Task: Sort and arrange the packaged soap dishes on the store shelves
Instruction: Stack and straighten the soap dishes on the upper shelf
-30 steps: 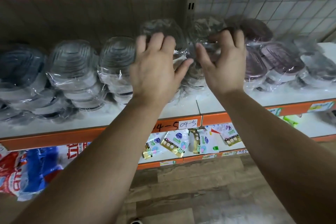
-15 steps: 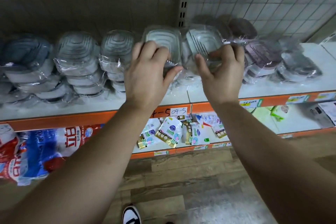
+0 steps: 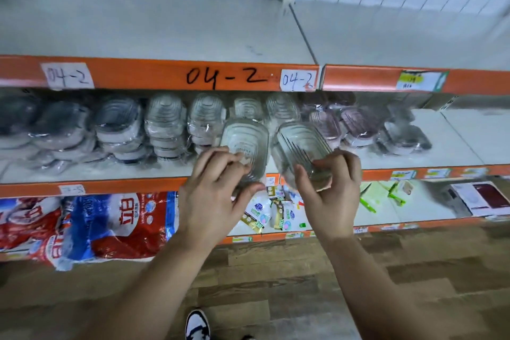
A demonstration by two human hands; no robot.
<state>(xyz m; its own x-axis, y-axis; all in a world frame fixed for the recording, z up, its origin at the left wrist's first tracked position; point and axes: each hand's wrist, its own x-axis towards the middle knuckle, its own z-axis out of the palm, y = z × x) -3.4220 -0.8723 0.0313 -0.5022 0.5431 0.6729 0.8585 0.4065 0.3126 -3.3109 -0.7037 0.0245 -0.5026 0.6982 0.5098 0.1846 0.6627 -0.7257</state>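
Note:
My left hand [image 3: 212, 188] grips a clear-wrapped pale soap dish [image 3: 247, 141] by its lower end, in front of the middle shelf's edge. My right hand [image 3: 329, 190] grips a second wrapped pale soap dish [image 3: 299, 143], tilted to the left, beside the first. Both dishes are lifted off the shelf. Behind them, rows of stacked wrapped soap dishes stand on the middle shelf [image 3: 455, 149]: dark ones [image 3: 55, 124] at the left, pale ones [image 3: 165, 124] in the middle, pinkish ones [image 3: 356, 124] at the right.
The upper shelf [image 3: 165, 33], with an orange lip marked 04-2, shows bare white board. Below lie red and blue bags [image 3: 91, 226], small sachets [image 3: 265, 212], green clips [image 3: 392, 196] and a box [image 3: 485, 199]. The wooden floor and my shoe [image 3: 197, 324] are at the bottom.
Both hands have pulled the two soap dishes out from the shelf toward me and lower. The view has tilted up, so the upper shelf now shows.

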